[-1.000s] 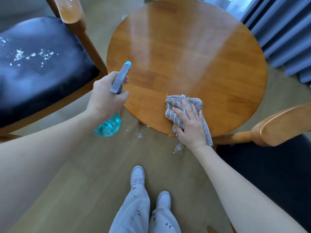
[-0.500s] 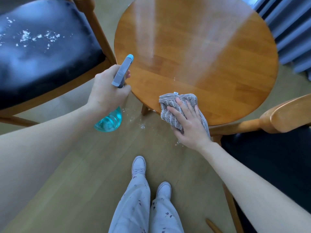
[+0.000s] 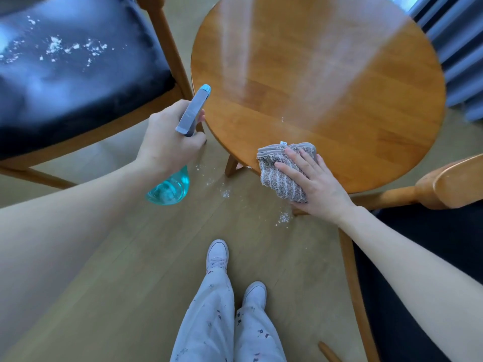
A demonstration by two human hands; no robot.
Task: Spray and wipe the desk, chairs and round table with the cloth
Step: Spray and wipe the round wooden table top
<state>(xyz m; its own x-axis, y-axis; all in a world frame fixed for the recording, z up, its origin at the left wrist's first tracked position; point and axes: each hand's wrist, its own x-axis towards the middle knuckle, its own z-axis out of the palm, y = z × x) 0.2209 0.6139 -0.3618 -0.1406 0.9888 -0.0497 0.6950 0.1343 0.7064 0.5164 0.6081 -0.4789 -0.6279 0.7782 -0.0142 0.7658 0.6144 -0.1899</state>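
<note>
A round wooden table [image 3: 326, 74] fills the upper middle of the view. My right hand [image 3: 313, 184] presses a grey striped cloth [image 3: 279, 176] flat on the table's near edge, fingers straight over it; part of the cloth hangs off the rim. My left hand [image 3: 167, 145] grips a spray bottle [image 3: 183, 152] left of the table, its grey head pointing up toward the table and its blue-tinted body below my fist. A chair with a black seat [image 3: 65, 82] stands at the left, with white crumbs [image 3: 70, 48] on it.
A second wooden chair [image 3: 444, 181] with a dark seat stands at the right, close to the table. White crumbs [image 3: 224, 192] lie on the wood floor under the table's edge. Blue-grey curtains [image 3: 460, 48] hang at the far right. My feet [image 3: 235, 270] stand below.
My right hand has slid the cloth along the table's near edge toward me. The view has shifted, so the table sits further right. My left hand holds the bottle as before.
</note>
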